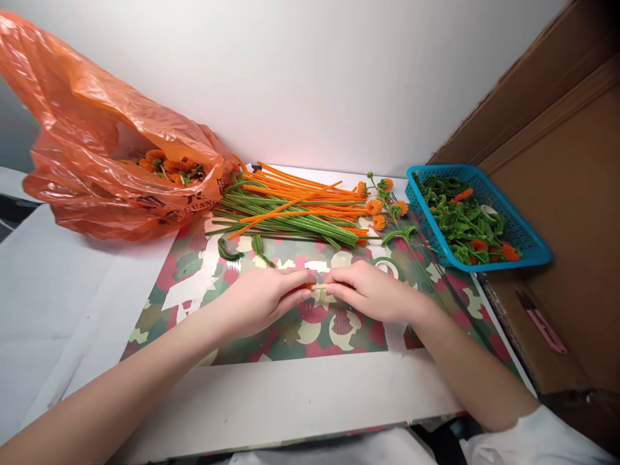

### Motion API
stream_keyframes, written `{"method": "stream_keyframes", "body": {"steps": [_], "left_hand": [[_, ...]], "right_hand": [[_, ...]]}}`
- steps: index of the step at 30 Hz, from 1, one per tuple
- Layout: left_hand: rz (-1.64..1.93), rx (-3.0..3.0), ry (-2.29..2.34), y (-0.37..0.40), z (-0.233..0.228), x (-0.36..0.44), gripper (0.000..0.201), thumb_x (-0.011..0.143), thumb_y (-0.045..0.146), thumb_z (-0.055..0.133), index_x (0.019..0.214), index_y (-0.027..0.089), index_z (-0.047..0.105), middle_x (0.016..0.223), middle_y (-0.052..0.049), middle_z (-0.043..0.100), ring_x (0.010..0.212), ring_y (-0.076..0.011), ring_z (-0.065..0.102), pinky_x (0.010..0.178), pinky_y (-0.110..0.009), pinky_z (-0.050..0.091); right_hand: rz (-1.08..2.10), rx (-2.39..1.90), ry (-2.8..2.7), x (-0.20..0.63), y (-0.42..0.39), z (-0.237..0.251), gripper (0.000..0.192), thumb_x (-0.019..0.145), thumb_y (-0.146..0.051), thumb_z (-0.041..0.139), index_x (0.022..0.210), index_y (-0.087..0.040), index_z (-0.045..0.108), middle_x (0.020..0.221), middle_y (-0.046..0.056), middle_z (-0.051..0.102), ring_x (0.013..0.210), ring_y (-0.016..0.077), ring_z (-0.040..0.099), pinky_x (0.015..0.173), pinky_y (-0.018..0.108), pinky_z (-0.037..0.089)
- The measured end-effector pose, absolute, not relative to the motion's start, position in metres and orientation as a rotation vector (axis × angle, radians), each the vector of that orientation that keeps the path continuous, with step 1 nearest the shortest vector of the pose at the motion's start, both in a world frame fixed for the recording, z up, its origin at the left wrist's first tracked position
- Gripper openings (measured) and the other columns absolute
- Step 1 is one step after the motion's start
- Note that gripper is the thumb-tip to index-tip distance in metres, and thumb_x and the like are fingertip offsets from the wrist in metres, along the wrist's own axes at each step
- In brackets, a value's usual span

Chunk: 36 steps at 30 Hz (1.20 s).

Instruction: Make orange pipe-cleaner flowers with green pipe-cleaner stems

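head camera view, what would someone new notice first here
The big orange plastic bag at the far left stands out first, with orange flowers inside. Next comes the pile of orange and green pipe cleaners mid-table and the blue basket of green pieces at right. In front, the left hand and right hand pinch one small piece together.

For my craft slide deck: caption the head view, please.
Both hands, left hand and right hand, pinch a small orange piece above a patterned mat, pipe cleaners behind.
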<state>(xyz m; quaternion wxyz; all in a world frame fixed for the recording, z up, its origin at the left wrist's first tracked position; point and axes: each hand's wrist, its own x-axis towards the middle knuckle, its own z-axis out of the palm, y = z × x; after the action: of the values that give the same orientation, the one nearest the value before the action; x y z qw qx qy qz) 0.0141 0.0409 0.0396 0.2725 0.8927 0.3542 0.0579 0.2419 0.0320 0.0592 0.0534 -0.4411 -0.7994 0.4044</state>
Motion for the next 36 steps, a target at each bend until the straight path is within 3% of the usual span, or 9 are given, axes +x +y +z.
{"method": "stream_keyframes", "body": {"steps": [6, 14, 18, 23, 28, 36], "left_hand": [[0.154, 2.517, 0.959, 0.043, 0.042, 0.012, 0.028, 0.099, 0.031, 0.033, 0.079, 0.022, 0.052, 0.064, 0.002, 0.054, 0.05, -0.014, 0.046, 0.049, -0.026, 0.025], [0.126, 2.539, 1.05, 0.052, 0.056, -0.005, 0.028, 0.099, 0.032, 0.031, 0.075, 0.022, 0.043, 0.056, 0.004, 0.042, 0.047, -0.0137, 0.037, 0.047, -0.027, 0.021], [0.195, 2.466, 1.186, 0.061, 0.069, -0.02, 0.03, 0.099, 0.038, 0.029, 0.078, 0.022, 0.043, 0.063, 0.003, 0.047, 0.057, -0.0145, 0.043, 0.053, -0.026, 0.026], [0.426, 2.29, 1.142, 0.065, 0.076, -0.027, 0.034, 0.099, 0.042, 0.031, 0.074, 0.021, 0.041, 0.065, 0.004, 0.039, 0.059, -0.0133, 0.037, 0.059, -0.026, 0.029], [0.615, 1.881, 1.016, 0.055, 0.052, -0.012, 0.036, 0.094, 0.046, 0.043, 0.07, 0.019, 0.045, 0.067, 0.003, 0.04, 0.062, -0.0124, 0.034, 0.058, -0.025, 0.027], [0.718, 1.521, 0.934, 0.023, 0.021, 0.007, 0.042, 0.09, 0.06, 0.044, 0.075, 0.02, 0.043, 0.059, 0.008, 0.027, 0.047, -0.0077, 0.02, 0.042, -0.02, 0.016]], "right_hand": [[1.223, -1.306, -2.469, 0.243, 0.033, 0.061, 0.033, 0.098, -0.03, 0.041, 0.069, -0.018, 0.048, 0.059, -0.005, 0.045, 0.055, 0.0093, 0.037, 0.054, 0.025, 0.026], [1.134, -1.425, -2.459, 0.274, 0.041, 0.08, 0.031, 0.096, -0.034, 0.041, 0.072, -0.019, 0.053, 0.066, -0.002, 0.051, 0.062, 0.012, 0.044, 0.056, 0.025, 0.029], [1.105, -1.581, -2.381, 0.298, 0.042, 0.097, 0.032, 0.095, -0.039, 0.041, 0.073, -0.019, 0.053, 0.067, -0.001, 0.052, 0.062, 0.0129, 0.046, 0.056, 0.025, 0.032], [0.933, -1.591, -2.432, 0.288, 0.034, 0.094, 0.028, 0.094, -0.034, 0.041, 0.075, -0.019, 0.055, 0.072, 0.001, 0.058, 0.067, 0.0138, 0.051, 0.058, 0.024, 0.034], [0.675, -1.637, -2.675, 0.249, 0.027, 0.063, 0.029, 0.096, -0.033, 0.042, 0.077, -0.019, 0.06, 0.078, 0.003, 0.065, 0.069, 0.0147, 0.057, 0.055, 0.024, 0.03], [0.185, -1.888, -2.523, 0.243, 0.005, 0.04, 0.02, 0.092, -0.029, 0.051, 0.104, -0.016, 0.062, 0.105, 0.013, 0.067, 0.095, 0.0258, 0.063, 0.066, 0.028, 0.038]]}}
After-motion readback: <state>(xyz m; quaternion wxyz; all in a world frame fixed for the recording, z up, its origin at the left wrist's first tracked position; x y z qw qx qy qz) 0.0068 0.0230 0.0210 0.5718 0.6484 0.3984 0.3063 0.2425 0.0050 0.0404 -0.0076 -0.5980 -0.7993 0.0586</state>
